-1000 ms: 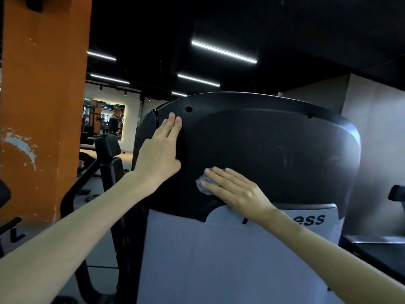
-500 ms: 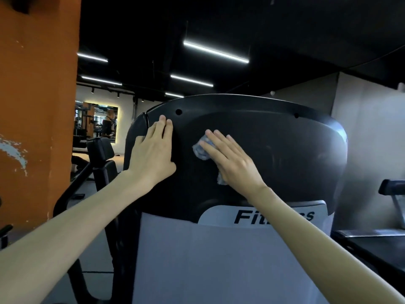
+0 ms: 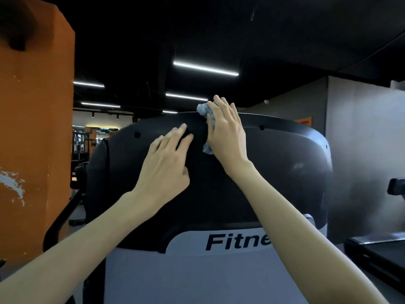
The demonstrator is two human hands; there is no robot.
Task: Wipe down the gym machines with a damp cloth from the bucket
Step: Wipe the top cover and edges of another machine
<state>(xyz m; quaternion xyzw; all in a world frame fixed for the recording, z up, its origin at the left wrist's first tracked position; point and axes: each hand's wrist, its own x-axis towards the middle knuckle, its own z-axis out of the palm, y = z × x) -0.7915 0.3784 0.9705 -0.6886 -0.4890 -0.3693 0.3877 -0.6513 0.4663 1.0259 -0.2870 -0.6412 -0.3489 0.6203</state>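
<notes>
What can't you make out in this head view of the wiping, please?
All in the head view:
Cloth: mostly hidden under the right hand.
Machine lettering: cut off by the right forearm.
Bucket: outside the frame.
Far gym area: too small and dim.

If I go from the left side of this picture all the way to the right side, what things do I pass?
Orange pillar → left hand → blue cloth → right hand → small black machine at the right edge. The big machine being wiped stretches behind both hands, so it has no place in the line.
</notes>
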